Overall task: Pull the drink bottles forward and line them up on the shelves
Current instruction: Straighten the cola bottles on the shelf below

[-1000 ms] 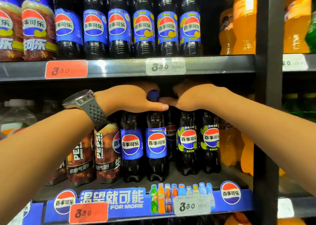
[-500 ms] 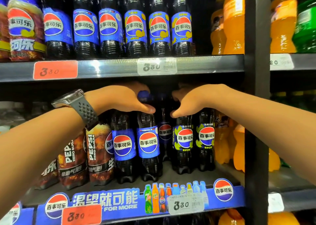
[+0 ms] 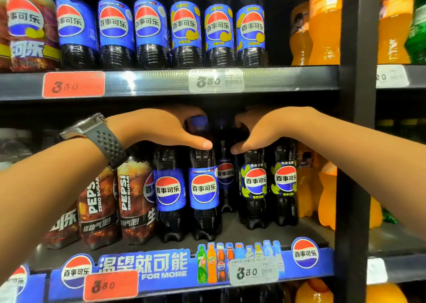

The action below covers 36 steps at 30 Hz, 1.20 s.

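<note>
Both hands reach under the dark metal lip of the upper shelf [image 3: 149, 81] into the row below. The left hand [image 3: 161, 130], with a perforated rubber-strapped watch [image 3: 96, 134] on its wrist, has its grip curled round the neck of a blue-label bottle [image 3: 204, 187]. The thumb lies across the front and the blue cap shows above it. The right hand [image 3: 265, 130] has its grip curled over the top of a lime-label bottle [image 3: 253, 183], whose neck is hidden beneath the hand.

Both are ribbed, dark plastic cola bottles with glossy wrap labels. They stand upright near the front of the lower shelf [image 3: 265, 238], each with a matching neighbour touching its outer side. Between them a third bottle [image 3: 225, 173] sits further back, leaving a slot of bare grey shelf floor in front of it. Left of the blue pair are brown zero-sugar bottles [image 3: 136, 199], and right of the lime pair are orange bottles [image 3: 327, 199] beside a black upright post [image 3: 352, 141]. The printed blue shelf strip [image 3: 161, 268] marks the front edge, with open floor behind it.

A second ago the two thumbs touched. Now their tips are apart, and the recessed bottle shows through the gap.
</note>
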Available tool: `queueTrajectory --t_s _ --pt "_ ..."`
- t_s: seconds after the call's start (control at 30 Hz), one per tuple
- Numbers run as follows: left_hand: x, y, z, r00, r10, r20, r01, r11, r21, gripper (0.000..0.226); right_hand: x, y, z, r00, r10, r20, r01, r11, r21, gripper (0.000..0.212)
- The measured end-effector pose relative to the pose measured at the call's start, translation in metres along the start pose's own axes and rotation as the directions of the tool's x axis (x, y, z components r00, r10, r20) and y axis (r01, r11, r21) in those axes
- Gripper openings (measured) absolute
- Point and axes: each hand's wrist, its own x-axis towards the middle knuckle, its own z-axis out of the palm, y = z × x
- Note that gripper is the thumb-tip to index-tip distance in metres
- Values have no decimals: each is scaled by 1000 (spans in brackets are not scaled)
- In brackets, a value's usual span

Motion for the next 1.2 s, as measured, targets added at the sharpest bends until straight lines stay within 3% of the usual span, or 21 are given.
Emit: queueTrajectory --t_s 0.23,0.4,0.5,0.7,0.83,1.0,1.2 --pt "-16 -32 -18 993 -91 80 88 996 33 101 6 -3 -8 981 -4 -196 16 998 63 63" --pt "-24 -48 -18 983 -118 143 114 993 34 102 2 -16 -15 975 -67 -211 118 962 245 79" --pt "-22 -50 -16 987 -98 124 94 995 39 102 4 -32 -12 958 -149 -245 193 967 167 87" --pt "-25 -47 -14 991 -101 92 97 994 46 104 2 -24 -9 997 -55 -60 50 996 -79 83" --pt "-22 -37 -11 995 -77 56 74 996 49 102 2 -18 4 998 -56 27 60 982 -181 80" --pt "-18 -28 -10 990 -97 103 88 992 85 82 4 -13 8 995 -14 96 26 992 -124 65" --pt "-22 -25 -11 984 -128 121 111 985 133 88 7 -7 8 994 -8 105 19 994 -107 63"
